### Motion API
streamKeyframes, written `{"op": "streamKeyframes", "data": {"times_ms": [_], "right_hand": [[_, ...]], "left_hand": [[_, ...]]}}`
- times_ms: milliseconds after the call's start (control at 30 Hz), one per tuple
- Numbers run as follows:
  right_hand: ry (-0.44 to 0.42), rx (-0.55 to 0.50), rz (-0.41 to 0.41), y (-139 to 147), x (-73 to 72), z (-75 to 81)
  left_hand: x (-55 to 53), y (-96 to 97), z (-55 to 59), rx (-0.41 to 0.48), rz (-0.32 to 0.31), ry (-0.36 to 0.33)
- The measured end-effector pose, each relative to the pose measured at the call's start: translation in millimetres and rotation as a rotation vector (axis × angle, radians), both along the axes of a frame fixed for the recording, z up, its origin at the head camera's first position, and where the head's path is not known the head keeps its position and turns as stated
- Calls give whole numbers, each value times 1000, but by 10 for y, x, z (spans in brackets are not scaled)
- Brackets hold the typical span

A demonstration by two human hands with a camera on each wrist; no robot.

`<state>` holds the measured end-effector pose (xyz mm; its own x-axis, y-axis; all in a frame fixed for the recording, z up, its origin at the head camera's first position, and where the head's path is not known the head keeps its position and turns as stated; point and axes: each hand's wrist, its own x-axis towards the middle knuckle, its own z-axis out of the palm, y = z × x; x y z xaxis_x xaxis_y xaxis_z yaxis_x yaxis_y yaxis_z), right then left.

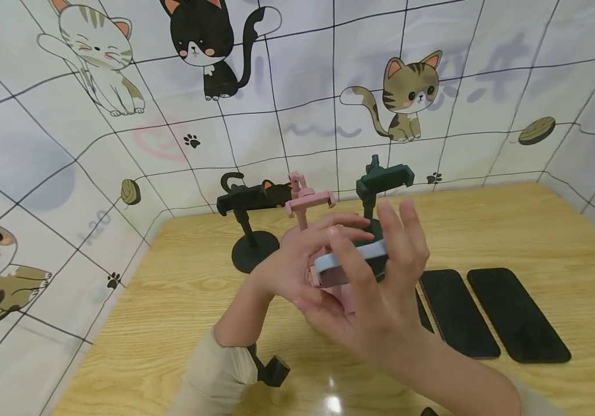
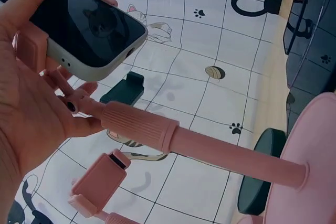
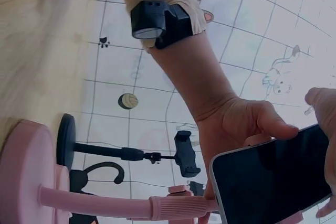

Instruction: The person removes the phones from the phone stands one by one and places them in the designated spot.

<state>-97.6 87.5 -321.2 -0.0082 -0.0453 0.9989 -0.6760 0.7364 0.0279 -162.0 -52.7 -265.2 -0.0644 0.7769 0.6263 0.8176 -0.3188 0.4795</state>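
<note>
A smartphone (image 2: 94,30) with a dark screen and pale blue edge sits at the clamp (image 2: 31,48) of a pink phone stand (image 2: 142,129). My left hand (image 1: 292,260) grips the stand's head from behind, its thumb along the phone's edge in the left wrist view. Opposite it, my right hand (image 1: 388,289) holds the phone by its edges, fingers and thumb spread across its width in the right wrist view. The pink post runs to a round base (image 3: 26,166). From the head, my hands hide most of this stand.
Behind my hands stand a black phone stand (image 1: 242,202), another pink stand (image 1: 310,201) and a dark green one (image 1: 388,179). Dark phones, including one (image 1: 458,312) and another (image 1: 518,315), lie on the wooden table (image 1: 173,323) at right. A cat-print sheet (image 1: 308,86) hangs behind.
</note>
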Motion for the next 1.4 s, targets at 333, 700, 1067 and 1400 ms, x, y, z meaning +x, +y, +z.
{"op": "streamKeyframes", "data": {"times_ms": [333, 700, 1067, 1400], "right_hand": [[9, -30, -204, 36, -311, -272], [-56, -48, -200, 68, -418, -527], [-113, -28, -106, 51, -396, -546], [-136, 42, 58, 96, -199, -329]], "left_hand": [[-20, 37, 16, 21, -20, 13], [-24, 30, 8, 31, -53, 9], [-40, -25, 4, -15, -72, -32], [-96, -22, -31, -8, -120, -50]]}}
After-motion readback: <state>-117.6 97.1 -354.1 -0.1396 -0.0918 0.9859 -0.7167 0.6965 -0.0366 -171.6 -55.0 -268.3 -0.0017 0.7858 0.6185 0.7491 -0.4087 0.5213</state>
